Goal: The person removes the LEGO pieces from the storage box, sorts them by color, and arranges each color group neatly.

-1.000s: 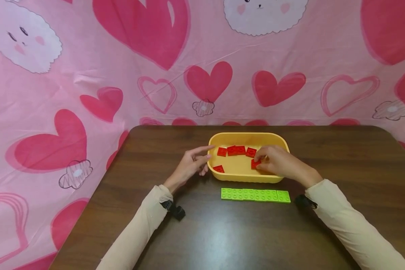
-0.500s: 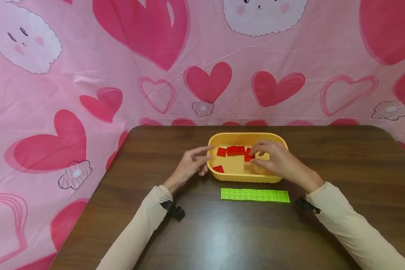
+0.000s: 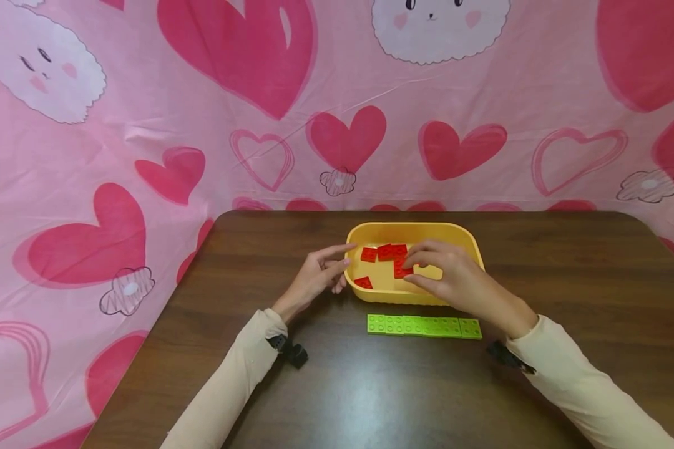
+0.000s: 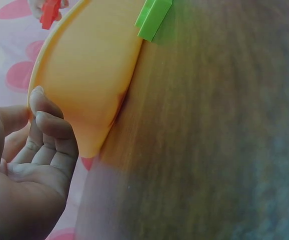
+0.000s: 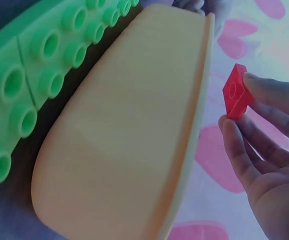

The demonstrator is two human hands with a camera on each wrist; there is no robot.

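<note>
My left hand (image 3: 316, 272) pinches the left rim of a yellow plastic tub (image 3: 412, 298), thumb and fingers to either side of the wall in the left wrist view. Over the tub, my right hand (image 3: 455, 274) holds a small red toy brick (image 3: 402, 268) between thumb and fingertips. The right wrist view shows that red brick (image 5: 236, 92) tilted, raised above the rim. Inside the tub lie other red bricks: one at back left (image 3: 369, 254), a pair touching (image 3: 392, 251) beside it, and one in the front left corner (image 3: 363, 283). The held brick overlaps the pair in the head view.
A row of light green bricks (image 3: 424, 325), laid end to end, lies on the dark wooden table (image 3: 337, 386) just in front of the tub. Behind the table hangs a pink cloth (image 3: 292, 87) with hearts. Each wrist carries a black strap-on camera (image 3: 289, 350).
My right hand has moved left across the tub, carrying the red brick from the right side toward the middle. My left hand has stayed at the rim.
</note>
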